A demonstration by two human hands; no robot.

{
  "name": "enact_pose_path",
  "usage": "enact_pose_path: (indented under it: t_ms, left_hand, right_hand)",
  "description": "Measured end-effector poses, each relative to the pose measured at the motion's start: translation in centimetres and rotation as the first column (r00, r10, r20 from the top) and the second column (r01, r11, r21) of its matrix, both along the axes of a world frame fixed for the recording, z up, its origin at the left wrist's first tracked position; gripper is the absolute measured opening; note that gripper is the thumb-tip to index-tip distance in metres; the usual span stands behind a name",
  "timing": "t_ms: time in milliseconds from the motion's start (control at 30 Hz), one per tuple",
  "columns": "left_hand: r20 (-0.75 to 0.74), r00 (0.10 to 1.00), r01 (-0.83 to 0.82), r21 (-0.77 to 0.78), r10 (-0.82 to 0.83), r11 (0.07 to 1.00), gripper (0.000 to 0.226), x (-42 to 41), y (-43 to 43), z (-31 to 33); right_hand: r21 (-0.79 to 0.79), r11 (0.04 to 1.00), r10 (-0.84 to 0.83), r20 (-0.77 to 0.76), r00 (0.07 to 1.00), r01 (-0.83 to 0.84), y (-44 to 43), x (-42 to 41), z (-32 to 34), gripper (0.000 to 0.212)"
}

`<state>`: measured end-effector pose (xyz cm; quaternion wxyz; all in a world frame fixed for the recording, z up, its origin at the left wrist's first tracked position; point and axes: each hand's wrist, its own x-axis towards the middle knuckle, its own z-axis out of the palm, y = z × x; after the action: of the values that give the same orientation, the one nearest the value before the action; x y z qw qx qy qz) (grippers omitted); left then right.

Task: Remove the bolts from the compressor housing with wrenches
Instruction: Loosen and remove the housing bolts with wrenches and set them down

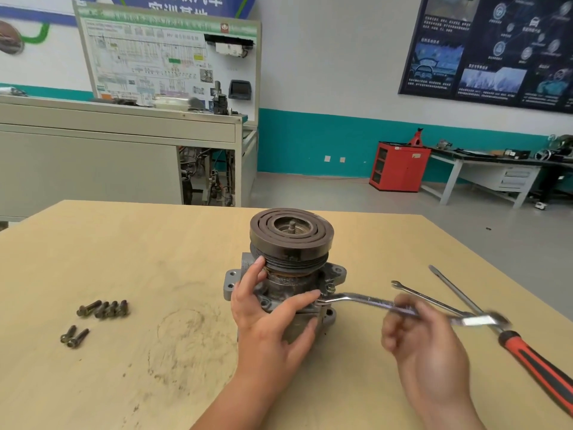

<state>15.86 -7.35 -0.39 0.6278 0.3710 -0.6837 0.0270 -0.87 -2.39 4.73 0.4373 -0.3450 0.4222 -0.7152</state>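
We're over a pale wooden table point(124, 243), scuffed, with a ring-shaped smudge point(183, 330) near its middle. The compressor point(291, 240) stands upright on it, pulley up. Out left lie four bolts point(104, 308) bunched side by side, and a pair point(74, 336) nearer us. On the right, a wrench point(424, 297) angles in to meet a red-and-black-handled screwdriver point(527, 358).

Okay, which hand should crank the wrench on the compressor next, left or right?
Right. The right hand grips the shiny offset steel wrench, whose ring end sits against the flange of the grey metal compressor housing. The left hand is wrapped round that housing, steadying it.
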Motion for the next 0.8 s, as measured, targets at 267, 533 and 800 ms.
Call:
enact_pose_path:
  t_ms: [267,533,800]
  left_hand:
    - [0.014,1.000,-0.008,0.030,0.008,1.000,0.035,0.1,0.2,0.2]
    - [-0.007,0.999,-0.035,0.051,0.035,0.998,0.043,-0.3,0.2,0.4]
    - [0.038,0.998,-0.054,0.023,0.053,0.998,0.038,-0.3,0.3,0.6]
  right_hand:
    - [0.117,0.962,0.247,0.019,0.969,-0.248,-8.2,-0.5,3.5,0.030]
    - [-0.246,0.969,-0.020,-0.006,1.000,0.018,1.4,-1.1,1.2,0.051]
    - [-0.260,0.963,-0.137,-0.270,0.953,0.065,4.2,3.1,0.0,0.031]
